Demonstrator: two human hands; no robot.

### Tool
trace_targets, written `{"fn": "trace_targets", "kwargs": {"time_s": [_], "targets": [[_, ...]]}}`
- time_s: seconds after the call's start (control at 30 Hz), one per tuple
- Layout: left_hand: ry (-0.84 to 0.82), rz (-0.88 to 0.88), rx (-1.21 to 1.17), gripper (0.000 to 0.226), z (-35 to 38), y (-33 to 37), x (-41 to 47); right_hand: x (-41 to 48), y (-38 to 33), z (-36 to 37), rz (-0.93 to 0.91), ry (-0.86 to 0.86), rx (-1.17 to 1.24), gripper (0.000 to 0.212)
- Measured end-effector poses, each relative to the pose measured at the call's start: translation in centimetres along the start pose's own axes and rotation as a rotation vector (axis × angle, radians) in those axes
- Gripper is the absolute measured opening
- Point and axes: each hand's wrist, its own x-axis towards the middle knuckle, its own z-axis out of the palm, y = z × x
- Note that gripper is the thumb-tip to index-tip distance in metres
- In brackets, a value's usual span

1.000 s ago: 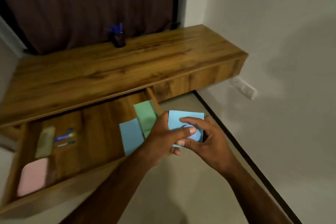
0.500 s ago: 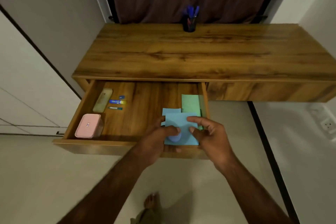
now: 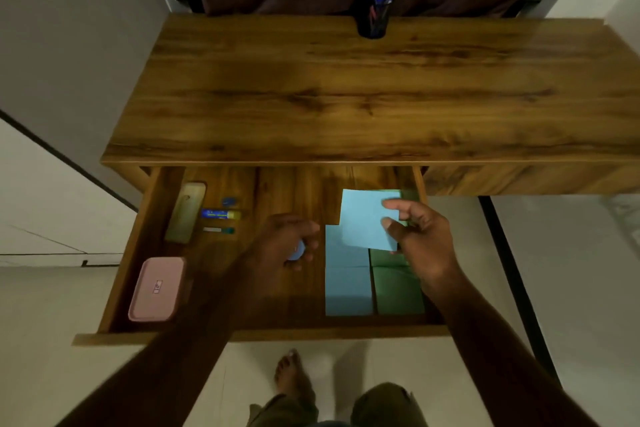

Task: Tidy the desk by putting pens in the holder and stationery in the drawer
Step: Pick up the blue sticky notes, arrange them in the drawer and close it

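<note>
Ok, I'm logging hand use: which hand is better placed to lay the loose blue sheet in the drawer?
Right, probably. The right hand pinches the blue sheet above the papers at the right end of the drawer; the left hand grips a small blue object over the middle.

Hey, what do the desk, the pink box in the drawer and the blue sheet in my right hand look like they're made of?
Desk: wood or wood-look laminate, semi-gloss, with dark grain streaks. Pink box: probably matte plastic, rounded moulded corners. Blue sheet: thin paper or card, flat, sharp-edged.
</note>
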Motion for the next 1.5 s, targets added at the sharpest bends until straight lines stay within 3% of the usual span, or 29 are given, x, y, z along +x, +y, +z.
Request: {"fn": "trace_targets", "kwargs": {"time_s": [0.1,0.27,0.57,0.97,1.37,1.5], "targets": [[-0.039,-0.011,0.156,0.026,0.2,0.9,2.8,2.2,1.2,1.3,0.055,-0.031,-0.007,0.031],[-0.058,-0.077,0.255,0.015,1.7,0.2,7.4,6.8,3.5,3.7,0.109,-0.105,-0.110,0.027],[0.055,-0.195,0.138,0.017,1.6,-1.5,10.5,13.9,6.1,6.9,0.158,-0.137,-0.252,0.028],[0.017,-0.244,0.148,0.012,-0.6,-2.4,10.0,14.7,7.1,8.7,-0.036,-0.238,-0.815,0.035],[-0.031,-0.233,0.123,0.018,-2.1,-3.6,9.4,13.7,6.4,9.0,-0.083,-0.175,-0.990,0.044],[0.039,-0.218,0.049,0.018,-2.7,-4.3,9.0,12.1,4.6,9.6,-0.171,-0.255,-0.888,0.049]]}}
